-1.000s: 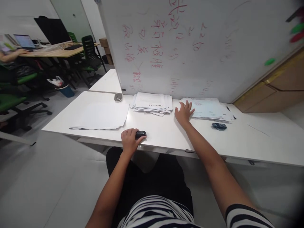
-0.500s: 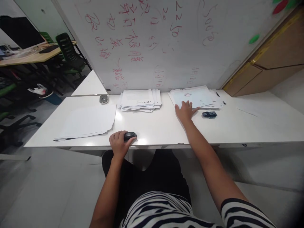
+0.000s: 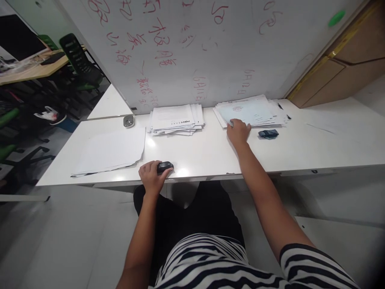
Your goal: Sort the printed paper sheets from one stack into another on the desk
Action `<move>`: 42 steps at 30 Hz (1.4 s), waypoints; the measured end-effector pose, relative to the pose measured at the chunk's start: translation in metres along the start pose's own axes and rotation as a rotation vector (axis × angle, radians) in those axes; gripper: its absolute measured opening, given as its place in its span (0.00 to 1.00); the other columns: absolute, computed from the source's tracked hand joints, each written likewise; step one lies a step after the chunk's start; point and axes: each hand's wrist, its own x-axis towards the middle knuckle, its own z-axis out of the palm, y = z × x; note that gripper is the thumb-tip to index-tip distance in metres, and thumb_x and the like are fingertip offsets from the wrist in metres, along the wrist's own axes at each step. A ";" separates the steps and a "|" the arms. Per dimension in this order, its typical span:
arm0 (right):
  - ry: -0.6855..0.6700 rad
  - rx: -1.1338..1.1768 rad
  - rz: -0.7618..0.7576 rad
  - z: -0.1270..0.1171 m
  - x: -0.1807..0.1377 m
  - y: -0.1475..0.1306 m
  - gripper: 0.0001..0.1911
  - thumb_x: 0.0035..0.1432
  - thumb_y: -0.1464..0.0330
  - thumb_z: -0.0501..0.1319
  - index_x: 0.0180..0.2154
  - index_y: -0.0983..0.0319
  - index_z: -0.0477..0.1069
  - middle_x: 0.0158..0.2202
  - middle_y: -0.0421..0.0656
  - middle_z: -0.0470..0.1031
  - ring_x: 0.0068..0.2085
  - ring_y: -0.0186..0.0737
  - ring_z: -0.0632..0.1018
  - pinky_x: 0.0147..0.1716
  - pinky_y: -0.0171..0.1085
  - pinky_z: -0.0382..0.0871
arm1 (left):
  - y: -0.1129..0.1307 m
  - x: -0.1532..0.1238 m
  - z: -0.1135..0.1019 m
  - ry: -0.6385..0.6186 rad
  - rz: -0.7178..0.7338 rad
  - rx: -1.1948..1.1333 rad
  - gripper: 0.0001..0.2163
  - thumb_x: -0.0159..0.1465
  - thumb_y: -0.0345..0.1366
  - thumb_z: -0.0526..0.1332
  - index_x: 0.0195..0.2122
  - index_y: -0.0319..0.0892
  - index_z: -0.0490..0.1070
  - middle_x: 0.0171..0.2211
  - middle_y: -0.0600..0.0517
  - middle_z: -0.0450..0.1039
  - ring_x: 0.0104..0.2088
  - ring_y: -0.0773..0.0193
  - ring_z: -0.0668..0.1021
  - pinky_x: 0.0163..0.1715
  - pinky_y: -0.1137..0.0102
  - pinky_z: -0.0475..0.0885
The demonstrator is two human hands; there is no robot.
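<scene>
Whiteboard [image 3: 222, 56] across the top of the frame, red writing [image 3: 161, 37] cut off above and faint at right. White desk [image 3: 198, 156] through the middle. Loose sheets [image 3: 111, 148] at centre left, right stack [image 3: 252, 109] upper right of centre, middle stack [image 3: 173, 115] near top centre. Right hand [image 3: 239, 132] on the right stack's lower left edge, fingers curled and close together; pinch or mere touch impossible to tell, tips partly hidden. Step in hand, apparently: steadying or gripping that edge; any lift calling for a firm hold on several sheets. Left hand [image 3: 152, 179] left of centre. Dark folded object [image 3: 268, 133] right of centre, too unclear to name. Black mouse [image 3: 165, 165] clamped between left thumb and fingers, its left end covered.
</scene>
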 end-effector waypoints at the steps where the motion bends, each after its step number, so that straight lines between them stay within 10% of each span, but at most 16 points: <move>1: -0.017 0.022 0.022 -0.001 0.001 0.001 0.18 0.58 0.68 0.50 0.47 0.61 0.71 0.51 0.48 0.75 0.51 0.50 0.72 0.59 0.60 0.41 | 0.000 0.000 0.000 -0.002 -0.001 -0.009 0.19 0.56 0.53 0.62 0.42 0.45 0.70 0.44 0.45 0.73 0.48 0.51 0.69 0.51 0.59 0.58; 14: -0.107 -0.030 -0.013 -0.009 -0.001 0.000 0.20 0.57 0.57 0.55 0.47 0.59 0.72 0.55 0.47 0.71 0.54 0.50 0.71 0.57 0.68 0.20 | -0.002 0.000 0.003 0.043 0.020 -0.018 0.20 0.55 0.53 0.63 0.41 0.44 0.71 0.43 0.45 0.74 0.47 0.52 0.70 0.50 0.60 0.59; 28: -0.147 -0.043 -0.096 -0.008 -0.004 -0.004 0.16 0.65 0.67 0.48 0.40 0.60 0.75 0.54 0.49 0.72 0.59 0.51 0.64 0.55 0.70 0.26 | -0.004 0.000 0.007 0.124 0.056 -0.057 0.20 0.53 0.53 0.65 0.39 0.43 0.72 0.41 0.45 0.74 0.44 0.52 0.71 0.48 0.60 0.59; 36: -0.130 -0.188 -0.140 -0.005 -0.006 -0.010 0.16 0.65 0.73 0.43 0.41 0.68 0.69 0.38 0.50 0.75 0.44 0.43 0.74 0.61 0.58 0.37 | -0.005 0.000 0.008 0.123 0.055 -0.059 0.20 0.53 0.52 0.65 0.39 0.43 0.72 0.41 0.45 0.74 0.45 0.52 0.71 0.49 0.60 0.59; 42: 0.115 0.045 -0.079 -0.007 0.002 -0.005 0.16 0.67 0.70 0.42 0.45 0.67 0.66 0.43 0.53 0.73 0.47 0.43 0.73 0.58 0.52 0.51 | -0.001 0.000 0.008 0.113 0.013 -0.057 0.20 0.54 0.53 0.64 0.40 0.43 0.72 0.41 0.44 0.74 0.46 0.51 0.70 0.49 0.60 0.59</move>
